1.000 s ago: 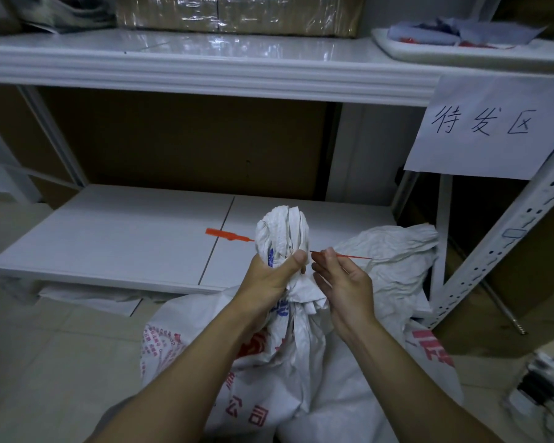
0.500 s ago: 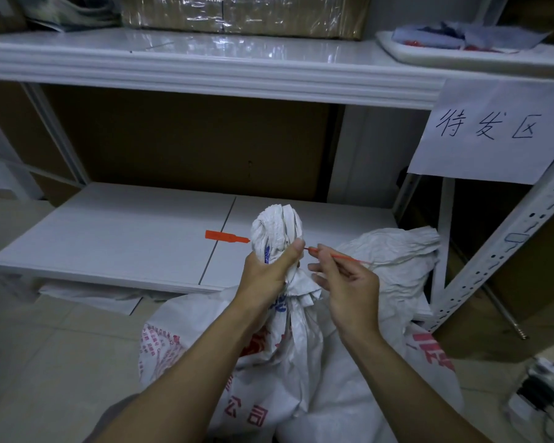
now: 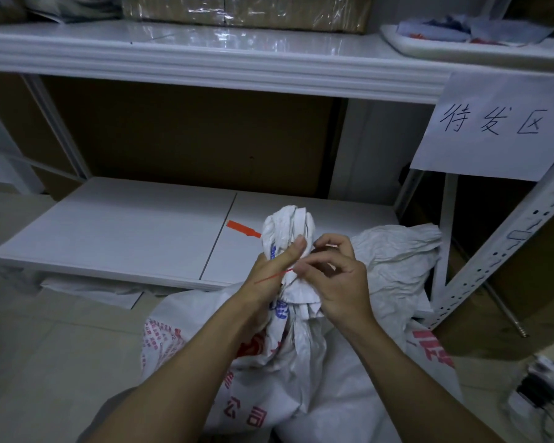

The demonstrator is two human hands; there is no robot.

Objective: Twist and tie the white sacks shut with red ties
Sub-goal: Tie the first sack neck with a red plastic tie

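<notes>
- Gripping the gathered neck of a white sack (image 3: 288, 362) at centre frame, the left hand (image 3: 271, 270) clamps the bunched fabric, thumb pressed up against the twisted topknot.
- At centre right, the right hand (image 3: 339, 282) pinches the thin tail of a red tie (image 3: 274, 277) between thumb and forefinger, its fingers closed narrow on the strip; the tail crosses the left hand's knuckles.
- The tie's flat, wider head (image 3: 242, 229) juts out left of the topknot, so the strap appears to pass behind the neck.
- Woven plastic with red and blue print, the sack looks crinkly, slick and springy; the twist would likely loosen if the left hand relaxes, so the hold belongs just below the topknot.
- The tie looks like light, flexible plastic, stiff enough to thread, best pinched near its tip.
- A second white sack (image 3: 397, 257) lies crumpled just behind, at right of frame.
- Both sacks sit on the floor before a smooth white lower shelf (image 3: 125, 235); a handwritten paper sign (image 3: 493, 129) hangs upper right.
</notes>
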